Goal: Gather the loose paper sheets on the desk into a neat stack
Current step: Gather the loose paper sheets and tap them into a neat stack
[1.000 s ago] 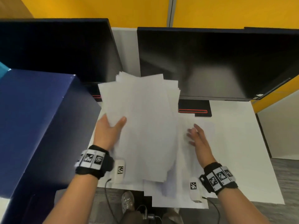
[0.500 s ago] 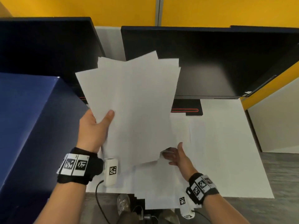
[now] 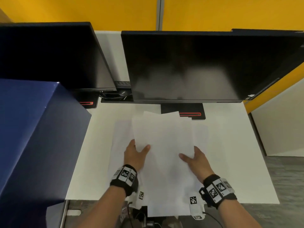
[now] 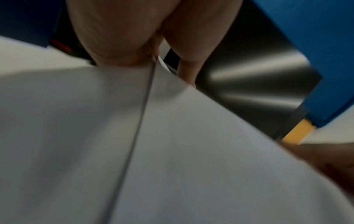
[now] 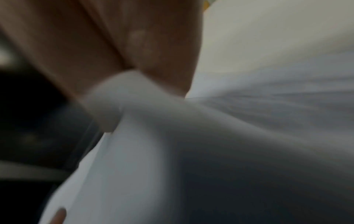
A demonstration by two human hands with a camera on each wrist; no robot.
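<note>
Both hands on the paper stack [image 3: 162, 145], which sits mid-desk [image 3: 230, 153] just in front of the right monitor [image 3: 194, 66]; stack's far edge overlaps that monitor's base [image 3: 192, 111], near end hangs past the desk's front edge.

Left hand [image 3: 135, 155]: forearm comes up from the desk's near edge, wrist roughly straight, palm at the stack's left edge; thumb [image 3: 145, 148] lies on top of the sheets, other fingers go under and are hidden; left wrist view confirms paper edge wedged between thumb and palm, so it's pinching the stack.

Right hand [image 3: 195, 159]: mirror pose at the stack's right edge, forearm angled in from the right; thumb [image 3: 183, 156] on top of the paper, fingers tucked beneath; right wrist view is blurred but shows sheets bunched against the palm; gripping the stack too.

Stack not squared: top sheets fanned at the far end, corners offset; more sheets [image 3: 121, 134] lie flat on the desk under and left of it.

Blue box [image 3: 32, 132] left of the stack, off the desk edge; left monitor [image 3: 49, 55] beyond it; both screens dark.
</note>
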